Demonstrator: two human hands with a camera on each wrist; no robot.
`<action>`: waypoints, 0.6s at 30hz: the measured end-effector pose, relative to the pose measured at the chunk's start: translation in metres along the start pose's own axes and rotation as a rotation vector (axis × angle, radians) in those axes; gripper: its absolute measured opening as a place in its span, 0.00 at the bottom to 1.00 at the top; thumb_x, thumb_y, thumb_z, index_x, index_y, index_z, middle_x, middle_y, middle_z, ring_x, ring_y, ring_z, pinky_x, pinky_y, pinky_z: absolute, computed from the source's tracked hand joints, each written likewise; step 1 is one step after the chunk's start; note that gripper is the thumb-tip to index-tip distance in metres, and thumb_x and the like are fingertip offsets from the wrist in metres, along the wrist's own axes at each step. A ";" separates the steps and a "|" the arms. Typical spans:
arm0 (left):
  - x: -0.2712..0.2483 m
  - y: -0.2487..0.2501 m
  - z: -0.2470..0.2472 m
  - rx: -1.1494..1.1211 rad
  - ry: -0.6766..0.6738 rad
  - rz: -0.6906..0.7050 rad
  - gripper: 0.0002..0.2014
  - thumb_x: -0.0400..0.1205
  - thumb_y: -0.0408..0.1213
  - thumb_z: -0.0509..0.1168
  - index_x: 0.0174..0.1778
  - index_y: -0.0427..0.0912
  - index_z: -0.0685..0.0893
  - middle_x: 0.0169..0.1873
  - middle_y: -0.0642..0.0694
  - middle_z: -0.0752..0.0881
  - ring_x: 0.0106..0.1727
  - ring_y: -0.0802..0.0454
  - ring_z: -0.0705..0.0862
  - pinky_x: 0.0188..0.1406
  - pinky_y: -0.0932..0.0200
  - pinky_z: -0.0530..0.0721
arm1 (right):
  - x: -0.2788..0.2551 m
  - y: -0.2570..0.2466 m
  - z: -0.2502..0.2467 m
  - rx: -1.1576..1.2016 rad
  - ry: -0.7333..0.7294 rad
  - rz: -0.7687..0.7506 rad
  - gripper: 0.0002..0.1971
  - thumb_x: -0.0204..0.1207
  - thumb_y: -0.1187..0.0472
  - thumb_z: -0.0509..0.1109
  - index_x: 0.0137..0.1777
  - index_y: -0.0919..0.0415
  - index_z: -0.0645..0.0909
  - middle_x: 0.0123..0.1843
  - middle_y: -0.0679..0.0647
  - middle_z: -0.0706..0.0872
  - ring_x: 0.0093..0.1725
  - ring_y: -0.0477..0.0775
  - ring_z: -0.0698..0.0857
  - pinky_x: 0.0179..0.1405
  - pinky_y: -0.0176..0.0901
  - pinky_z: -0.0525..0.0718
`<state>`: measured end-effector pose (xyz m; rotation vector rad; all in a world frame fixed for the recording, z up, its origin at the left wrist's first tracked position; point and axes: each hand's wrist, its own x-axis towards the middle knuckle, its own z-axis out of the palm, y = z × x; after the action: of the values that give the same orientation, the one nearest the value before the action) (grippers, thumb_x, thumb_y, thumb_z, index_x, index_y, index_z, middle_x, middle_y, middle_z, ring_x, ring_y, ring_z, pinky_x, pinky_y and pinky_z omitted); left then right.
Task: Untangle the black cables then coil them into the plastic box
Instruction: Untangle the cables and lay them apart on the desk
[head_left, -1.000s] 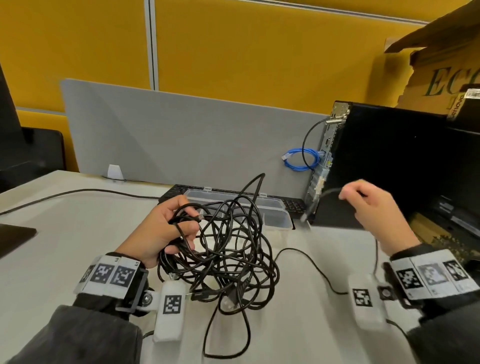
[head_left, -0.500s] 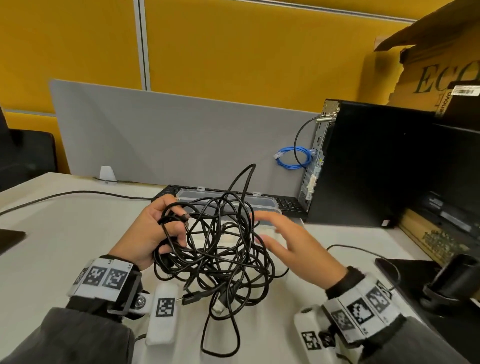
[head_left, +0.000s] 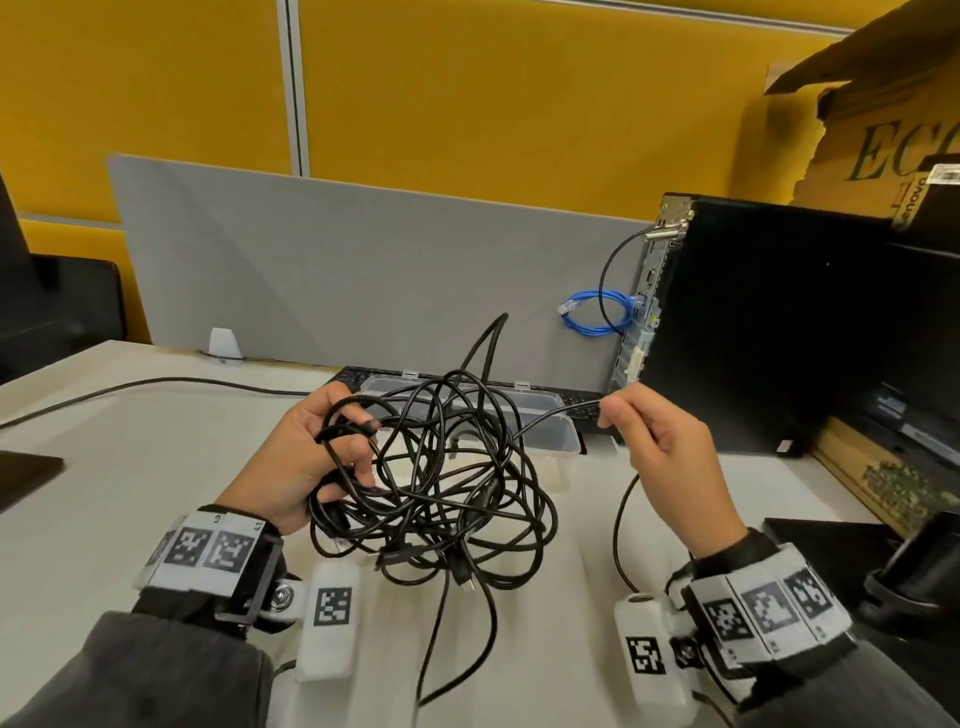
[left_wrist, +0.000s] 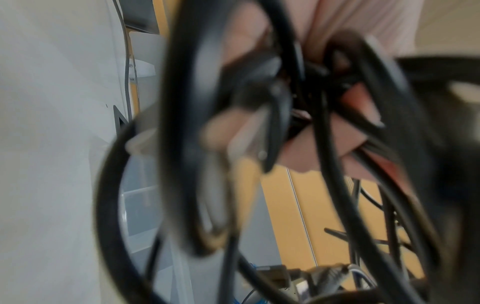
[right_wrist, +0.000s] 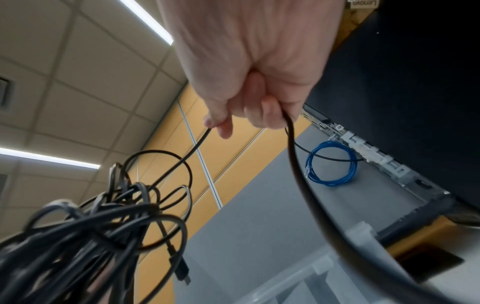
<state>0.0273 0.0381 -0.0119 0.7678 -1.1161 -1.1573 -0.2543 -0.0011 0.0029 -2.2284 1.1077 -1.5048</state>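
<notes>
Yellow partition panels and a grey desk screen back the pale desk (head_left: 130, 467), where the knotted bundle of thin black cables (head_left: 441, 483) hangs in front of the clear rectangular plastic box (head_left: 550, 415), clenched by the left hand (head_left: 306, 452). The right hand (head_left: 660, 452) pinches one strand drawn sideways from the bundle. Untangling looks barely begun, nothing is coiled yet, and I can see no cable in the box.

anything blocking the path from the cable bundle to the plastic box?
Nothing visible. The plastic box sits open on the desk just behind the tangle of black cables, which the left hand holds. The right hand only pinches one strand off to the side.
</notes>
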 end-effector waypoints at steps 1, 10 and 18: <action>0.000 -0.001 -0.002 0.015 -0.003 -0.005 0.29 0.71 0.09 0.55 0.18 0.49 0.80 0.16 0.43 0.79 0.06 0.57 0.71 0.05 0.77 0.58 | 0.000 0.001 0.000 0.005 0.024 0.015 0.10 0.81 0.63 0.62 0.37 0.57 0.79 0.28 0.40 0.81 0.32 0.36 0.80 0.30 0.21 0.73; 0.002 -0.001 0.001 -0.029 0.031 -0.002 0.17 0.58 0.24 0.78 0.19 0.50 0.81 0.17 0.47 0.79 0.10 0.53 0.77 0.05 0.78 0.61 | 0.000 0.004 0.000 -0.003 -0.095 0.074 0.08 0.82 0.62 0.61 0.48 0.53 0.83 0.31 0.28 0.81 0.33 0.31 0.79 0.32 0.20 0.73; 0.002 -0.006 0.007 -0.048 0.019 0.029 0.25 0.34 0.47 0.86 0.21 0.50 0.83 0.18 0.46 0.80 0.11 0.53 0.78 0.05 0.77 0.62 | 0.000 -0.014 0.012 -0.083 -0.297 -0.214 0.12 0.80 0.62 0.62 0.56 0.47 0.84 0.45 0.41 0.80 0.46 0.36 0.78 0.47 0.23 0.72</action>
<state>0.0188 0.0351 -0.0142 0.7220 -1.0773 -1.1465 -0.2372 0.0064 0.0055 -2.5919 0.8790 -1.1623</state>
